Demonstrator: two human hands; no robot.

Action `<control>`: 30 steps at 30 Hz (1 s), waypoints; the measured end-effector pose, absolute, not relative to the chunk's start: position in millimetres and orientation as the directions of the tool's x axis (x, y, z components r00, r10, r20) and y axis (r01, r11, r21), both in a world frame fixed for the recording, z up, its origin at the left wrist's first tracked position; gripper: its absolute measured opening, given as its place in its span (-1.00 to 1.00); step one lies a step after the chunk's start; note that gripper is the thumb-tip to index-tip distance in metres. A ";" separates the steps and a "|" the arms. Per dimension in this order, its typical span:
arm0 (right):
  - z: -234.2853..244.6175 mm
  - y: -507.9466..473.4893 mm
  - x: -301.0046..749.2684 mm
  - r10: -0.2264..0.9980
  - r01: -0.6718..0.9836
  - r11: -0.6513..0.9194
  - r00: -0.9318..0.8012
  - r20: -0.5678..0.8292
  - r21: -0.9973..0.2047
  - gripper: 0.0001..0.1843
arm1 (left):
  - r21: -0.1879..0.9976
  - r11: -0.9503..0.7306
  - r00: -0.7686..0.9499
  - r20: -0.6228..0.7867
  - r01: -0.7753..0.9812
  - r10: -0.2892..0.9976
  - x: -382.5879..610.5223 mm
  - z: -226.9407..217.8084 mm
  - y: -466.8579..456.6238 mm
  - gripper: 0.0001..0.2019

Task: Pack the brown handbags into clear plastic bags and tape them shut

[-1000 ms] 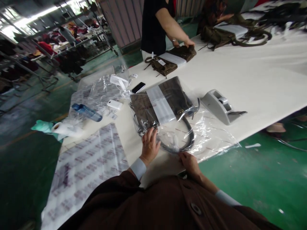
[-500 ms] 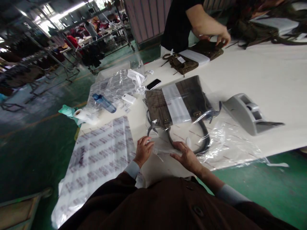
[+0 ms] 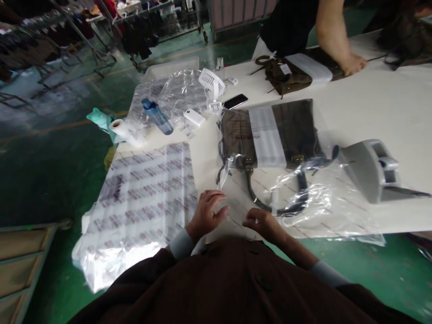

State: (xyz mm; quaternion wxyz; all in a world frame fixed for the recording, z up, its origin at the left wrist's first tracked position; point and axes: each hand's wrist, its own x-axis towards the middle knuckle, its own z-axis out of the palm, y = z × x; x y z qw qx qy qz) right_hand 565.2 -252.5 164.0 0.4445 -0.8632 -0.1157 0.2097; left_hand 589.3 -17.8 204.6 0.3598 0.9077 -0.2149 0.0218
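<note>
A dark brown handbag (image 3: 235, 135) with a white paper band (image 3: 268, 135) round its middle lies on the table inside a clear plastic bag (image 3: 324, 198). Its looped handle (image 3: 303, 189) points toward me. At the near left edge of the plastic is my left hand (image 3: 206, 215), fingers curled and closed on the film. My right hand (image 3: 266, 223) pinches the near edge of the same plastic bag, just below the handle. Film in the fingers is thin and hard to see. Left of my hands lies a stack of printed clear plastic bags (image 3: 148, 189).
A grey tape dispenser (image 3: 367, 166) stands on the right. Beyond my left hand are a blue bottle (image 3: 158, 118), a white device (image 3: 194, 117), a phone (image 3: 236, 101) and a white roll (image 3: 126, 130). Across the table a co-worker's hand (image 3: 353, 63) touches another brown bag (image 3: 290, 78).
My view has tilted down. My right hand's fingers have drawn together into a pinch, and my left hand's have curled. The co-worker's arm has reached further along the other bag.
</note>
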 end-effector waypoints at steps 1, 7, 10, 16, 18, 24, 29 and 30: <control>165.1 -252.6 563.9 0.391 0.026 -0.568 0.888 -0.243 -0.823 -0.76 | 0.634 -0.646 0.887 0.149 -0.424 -0.436 585.6 213.1 -26.4 -0.63; 180.9 -261.5 563.5 0.427 0.201 -0.546 0.902 -0.064 -0.813 -0.69 | 0.553 -0.714 0.847 -0.027 -0.429 -0.531 569.5 215.5 -51.5 -0.82; 190.2 -265.4 564.5 0.420 0.303 -0.550 0.906 0.056 -0.778 -0.72 | 0.598 -0.707 0.872 -0.025 -0.378 -0.488 565.0 209.9 -48.0 -0.79; 221.4 -266.5 555.0 0.224 0.470 -0.598 0.876 0.428 -0.649 -0.86 | 0.792 -0.546 0.900 0.013 -0.275 -0.435 566.4 217.1 -48.2 -0.69; 224.2 -263.7 550.0 0.358 0.547 -0.598 0.836 0.416 -0.585 -0.85 | 0.811 -0.523 0.900 0.012 -0.263 -0.435 568.0 219.1 -49.7 -0.66; 189.9 -252.9 546.1 0.430 0.510 -0.819 0.849 0.306 -0.264 -0.75 | 0.819 -0.536 0.905 -0.049 -0.205 -0.422 568.4 212.7 -49.5 -0.65; 172.5 -255.2 542.5 0.451 0.550 -0.798 0.816 0.361 -0.246 -0.83 | 0.857 -0.512 0.911 -0.160 -0.063 -0.380 570.2 199.2 -47.2 -0.67; 171.8 -257.2 540.3 0.457 0.561 -0.787 0.809 0.369 -0.256 -0.83 | 0.862 -0.506 0.917 -0.182 -0.025 -0.355 571.1 197.7 -46.9 -0.67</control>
